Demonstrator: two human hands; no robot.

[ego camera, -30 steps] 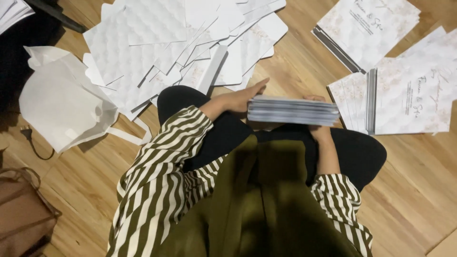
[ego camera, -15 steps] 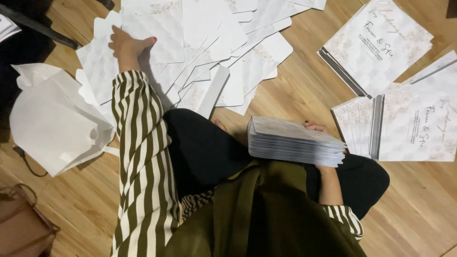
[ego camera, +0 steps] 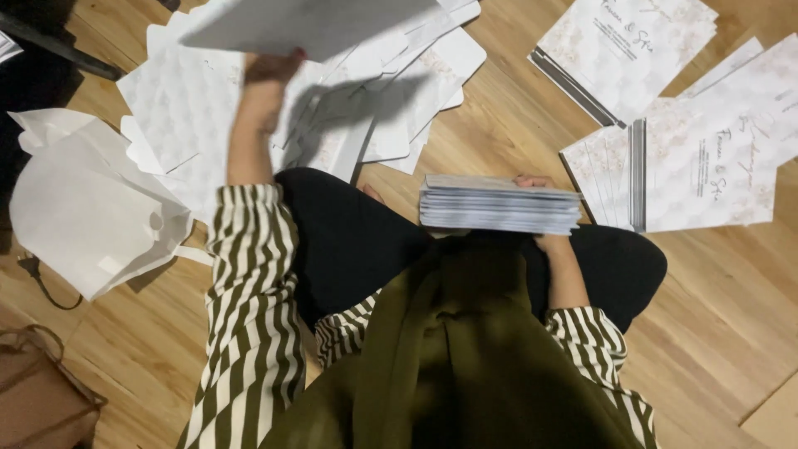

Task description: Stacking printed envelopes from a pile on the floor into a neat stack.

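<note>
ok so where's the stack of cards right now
The stack of cards rests on the person's lap at centre frame, steadied by the right hand.

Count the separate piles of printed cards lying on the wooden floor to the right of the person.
2. One pile of printed cards lies at the upper right; a second, fanned pile lies below it, beside the person's knee. More may lie outside the frame.

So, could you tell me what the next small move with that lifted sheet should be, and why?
Probably bring the white sheet down onto the stack of cards. The left hand holds it raised above the scattered sheets, clear of them, while the right hand steadies the stack on the lap, its top bare and level.
</note>
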